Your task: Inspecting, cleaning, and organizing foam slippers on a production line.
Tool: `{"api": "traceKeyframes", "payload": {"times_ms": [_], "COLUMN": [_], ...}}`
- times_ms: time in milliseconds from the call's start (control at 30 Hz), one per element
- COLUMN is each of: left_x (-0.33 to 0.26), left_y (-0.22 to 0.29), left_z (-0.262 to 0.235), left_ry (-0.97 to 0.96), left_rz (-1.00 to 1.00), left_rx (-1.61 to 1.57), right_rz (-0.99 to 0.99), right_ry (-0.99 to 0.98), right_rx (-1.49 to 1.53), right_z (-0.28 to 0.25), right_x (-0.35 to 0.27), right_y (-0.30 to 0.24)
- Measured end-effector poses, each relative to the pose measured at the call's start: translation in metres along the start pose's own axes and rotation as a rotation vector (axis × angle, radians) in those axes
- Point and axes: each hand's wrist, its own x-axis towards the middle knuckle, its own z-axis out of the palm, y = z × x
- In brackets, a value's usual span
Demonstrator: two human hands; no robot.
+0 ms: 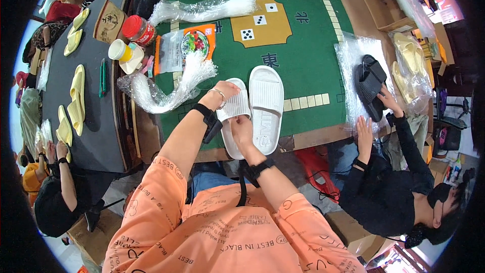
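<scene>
Two white slide slippers lie side by side on the green table [313, 65] near its front edge. My left hand [225, 92] grips the strap of the left slipper [235, 106] from the top. My right hand [241, 130] rests on that same slipper's sole, lower down. The right slipper [266, 107] lies untouched beside them, sole ribbed and strap up. Both my wrists carry black bands, and a bracelet sits on the left one.
A bundle of clear plastic bags [166, 91] lies left of my hands, another bundle [202, 10] farther back. A red-lidded jar [137, 29], a cup [117, 49] and a snack packet [187, 45] stand at the left. A person at the right handles black slippers [371, 86] on plastic wrap. Yellow slippers [77, 96] lie on the dark table.
</scene>
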Motion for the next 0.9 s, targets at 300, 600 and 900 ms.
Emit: {"api": "traceKeyframes", "payload": {"times_ms": [300, 600, 900], "left_x": [0.006, 0.027, 0.026], "left_y": [0.028, 0.034, 0.037], "left_z": [0.020, 0.044, 0.039], "left_ry": [0.442, 0.321, 0.024], "left_rz": [0.465, 0.395, 0.260], "left_rx": [-0.220, 0.014, 0.046], "right_rz": [0.222, 0.164, 0.188], "right_ry": [0.163, 0.056, -0.193], "right_rx": [0.747, 0.990, 1.139], "right_z": [-0.061, -0.048, -0.054], "right_x": [0.012, 0.065, 0.076], "right_y": [0.029, 0.021, 0.018]}}
